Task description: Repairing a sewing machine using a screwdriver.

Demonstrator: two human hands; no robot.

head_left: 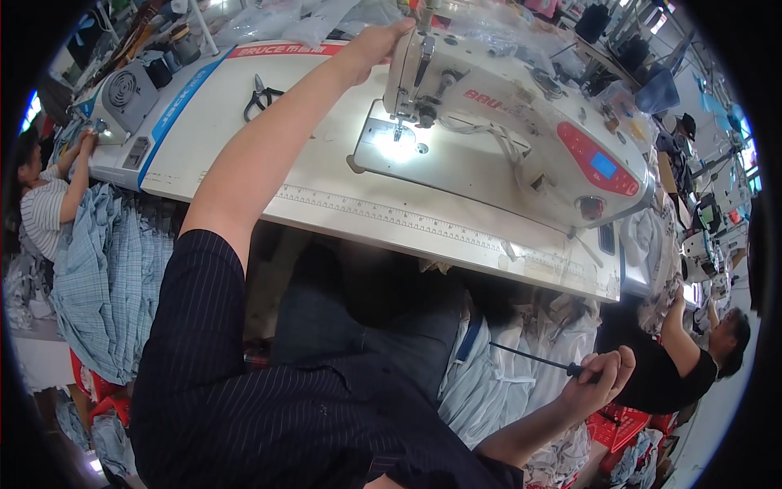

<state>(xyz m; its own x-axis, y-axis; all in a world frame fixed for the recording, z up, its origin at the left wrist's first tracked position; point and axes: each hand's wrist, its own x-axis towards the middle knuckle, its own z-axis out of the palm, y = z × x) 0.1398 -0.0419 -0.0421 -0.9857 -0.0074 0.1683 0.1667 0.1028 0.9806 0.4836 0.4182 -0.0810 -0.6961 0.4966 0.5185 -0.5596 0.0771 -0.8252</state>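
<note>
My left hand [376,50] reaches up to the far left side of the white sewing machine's head [411,77] and touches it. Its fingers are mostly hidden there, so their grip does not show. Below that head, a lamp lights the needle and presser foot [398,130] over the metal plate. My right hand [599,383] is low on the right, away from the table, closed round the dark handle of a screwdriver [531,355]. The thin shaft points left. Black-handled scissors [259,102] lie on the table left of the machine, beside my left forearm.
A ruler strip [391,216] runs along the table's front edge. Pale garments [497,367] hang below it on the right. Clear plastic bags [305,23] lie behind. One person [49,196] works at the left near checked cloth [106,277]; another [692,359] is at the right.
</note>
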